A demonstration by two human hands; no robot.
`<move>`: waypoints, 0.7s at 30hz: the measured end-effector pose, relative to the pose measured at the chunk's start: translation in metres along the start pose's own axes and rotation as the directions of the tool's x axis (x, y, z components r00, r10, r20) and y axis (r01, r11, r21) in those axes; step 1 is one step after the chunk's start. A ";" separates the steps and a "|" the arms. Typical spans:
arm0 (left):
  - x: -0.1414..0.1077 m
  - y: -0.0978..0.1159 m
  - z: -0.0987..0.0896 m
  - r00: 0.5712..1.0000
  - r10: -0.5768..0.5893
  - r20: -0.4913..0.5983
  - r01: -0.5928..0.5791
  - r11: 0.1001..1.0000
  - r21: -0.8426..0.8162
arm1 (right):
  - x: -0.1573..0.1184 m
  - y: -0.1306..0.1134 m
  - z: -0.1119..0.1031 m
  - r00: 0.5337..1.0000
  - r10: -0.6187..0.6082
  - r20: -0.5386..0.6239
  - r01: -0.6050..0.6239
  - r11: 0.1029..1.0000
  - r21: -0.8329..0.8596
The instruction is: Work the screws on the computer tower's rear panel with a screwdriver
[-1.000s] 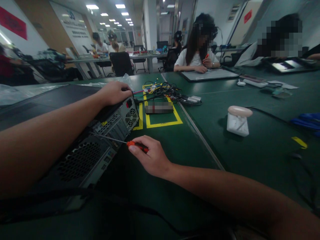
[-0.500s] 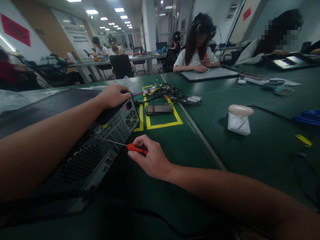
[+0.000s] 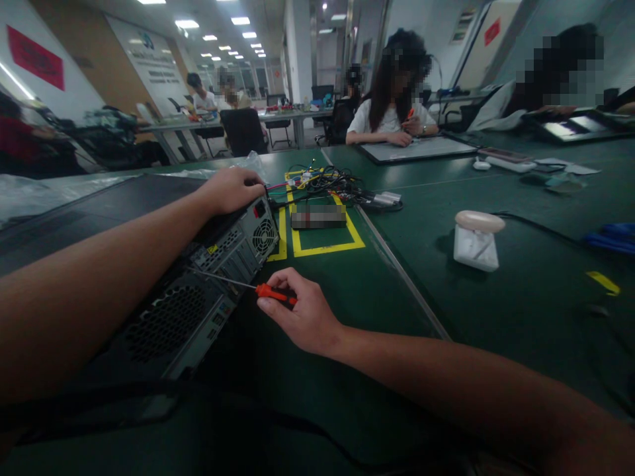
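Observation:
A black desktop computer case [image 3: 149,198] lies on the green table at the left, its metal back panel with fan vents [image 3: 233,258] facing me. My left hand [image 3: 233,190] lies over the case's top far corner, gripping its edge with bent fingers. In my right hand [image 3: 302,307] is a screwdriver [image 3: 275,293] with an orange and black handle, held between thumb and fingers. Its long shaft points left to the back panel near the case's top edge. The tip is too dim to tell what it touches.
Behind the case lie a bundle of cables [image 3: 342,182] and a blurred-out dark block [image 3: 318,217] within yellow tape [image 3: 330,250]. A white box [image 3: 475,248] stands to the right. Across the table, a person [image 3: 391,119] works over a flat panel [image 3: 419,148].
The view has shifted slightly, so everything sits a little further right. The screwdriver handle looks slightly turned in my right hand. My left hand keeps its place on the case.

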State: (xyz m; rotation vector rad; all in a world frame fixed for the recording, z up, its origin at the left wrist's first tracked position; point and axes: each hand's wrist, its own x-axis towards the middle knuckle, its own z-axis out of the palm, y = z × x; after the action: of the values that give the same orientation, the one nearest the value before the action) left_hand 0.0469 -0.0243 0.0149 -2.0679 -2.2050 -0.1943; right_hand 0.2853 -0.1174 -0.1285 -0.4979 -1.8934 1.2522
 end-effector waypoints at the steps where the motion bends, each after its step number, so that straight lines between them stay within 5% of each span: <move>1: -0.001 0.000 0.000 1.000 0.013 0.002 -0.013 1.000 -0.007 | 0.000 0.000 0.000 1.000 0.000 0.001 0.000 1.000 0.000; 21: 0.002 -0.004 0.002 1.000 0.022 0.001 -0.022 1.000 0.000 | 0.000 -0.001 0.001 0.999 -0.031 0.026 0.030 0.999 0.032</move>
State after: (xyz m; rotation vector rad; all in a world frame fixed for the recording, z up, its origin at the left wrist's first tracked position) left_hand 0.0433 -0.0220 0.0134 -2.0922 -2.1814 -0.1912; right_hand 0.2850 -0.1181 -0.1281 -0.4363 -1.8933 1.2720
